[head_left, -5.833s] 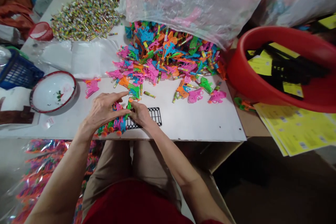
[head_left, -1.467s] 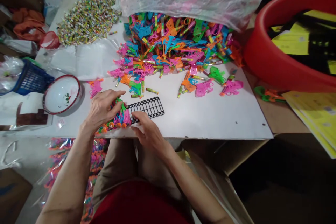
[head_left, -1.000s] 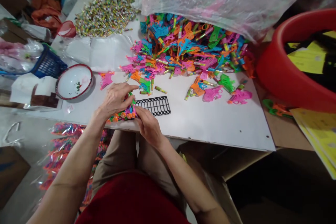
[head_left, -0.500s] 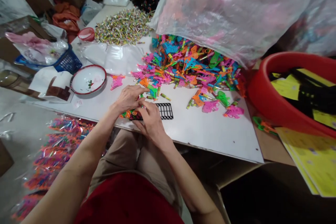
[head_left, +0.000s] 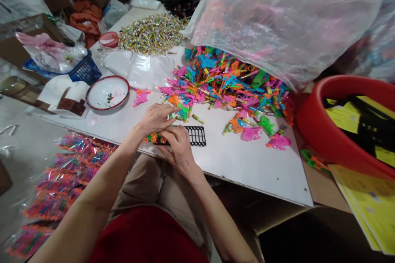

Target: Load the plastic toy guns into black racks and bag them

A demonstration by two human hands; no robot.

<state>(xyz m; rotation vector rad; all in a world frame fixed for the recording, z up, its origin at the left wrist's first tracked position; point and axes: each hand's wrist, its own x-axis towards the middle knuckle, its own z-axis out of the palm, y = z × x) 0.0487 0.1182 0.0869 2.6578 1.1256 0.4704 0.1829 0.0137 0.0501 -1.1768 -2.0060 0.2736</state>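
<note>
A black plastic grid tray (head_left: 197, 136) lies near the front edge of the white table, its right end bare. Small orange and green pieces (head_left: 155, 138) sit on its left part. My right hand (head_left: 179, 148) grips the tray's middle from the front, thumb below and fingers over the top. My left hand (head_left: 156, 118) is bent over the tray's far left side, thumb and fingers curled together around something mostly hidden; a bit of green shows there. Just beyond lie a green toy gun (head_left: 183, 111) and a small yellow-green tube (head_left: 198, 119).
A heap of colourful toy guns (head_left: 222, 78) spills from a clear plastic bag (head_left: 277, 20). Behind is a pile of small tubes (head_left: 151, 33). An enamel bowl (head_left: 119, 107) and blue basket (head_left: 89, 70) stand left; a red tub (head_left: 311, 119) is right. Bagged toys (head_left: 64, 185) lie on the floor.
The view has shifted slightly. My left hand's fingers have spread a little from the right hand's, and more of the orange pieces on the tray shows between them.
</note>
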